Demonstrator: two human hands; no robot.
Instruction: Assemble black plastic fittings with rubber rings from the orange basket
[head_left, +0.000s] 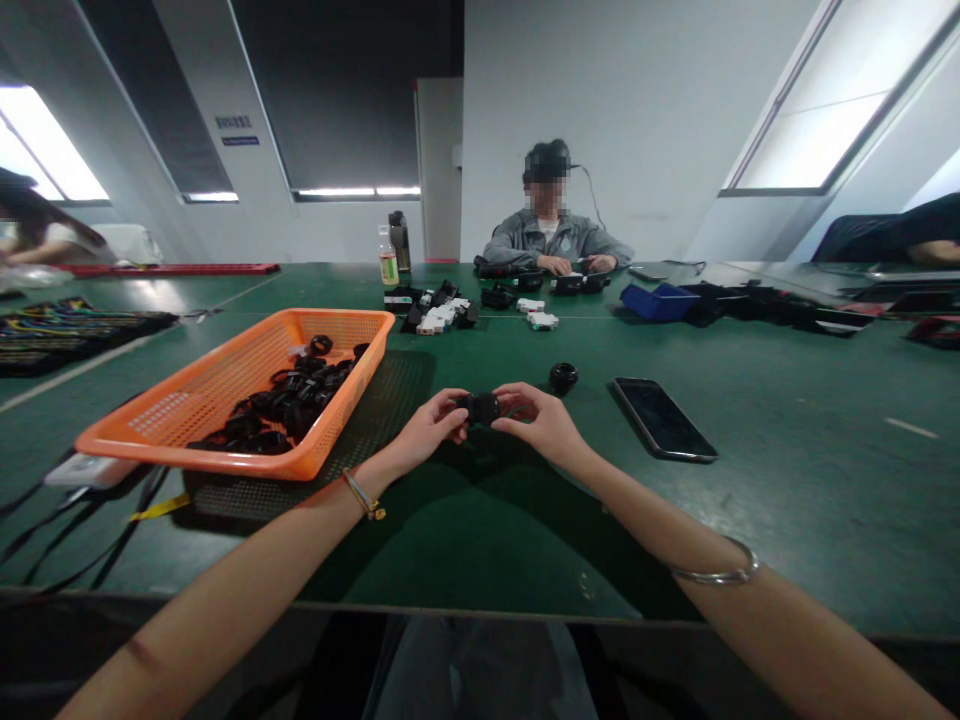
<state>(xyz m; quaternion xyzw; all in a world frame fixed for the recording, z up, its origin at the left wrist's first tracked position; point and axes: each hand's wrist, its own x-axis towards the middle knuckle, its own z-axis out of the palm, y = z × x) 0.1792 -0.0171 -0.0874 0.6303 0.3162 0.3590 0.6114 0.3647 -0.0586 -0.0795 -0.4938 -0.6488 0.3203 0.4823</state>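
Head view: left hand (427, 432) and right hand (541, 420) pinch one small black round plastic part (481, 407) between fingertips above the green table (787, 480); one similar black ring (562, 377) and one dark phone (664, 419) lie nearby.

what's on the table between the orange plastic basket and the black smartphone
In the head view, both hands, left and right, hold a small black ring-shaped part between the orange plastic basket and the black smartphone; another black round part sits just beyond.
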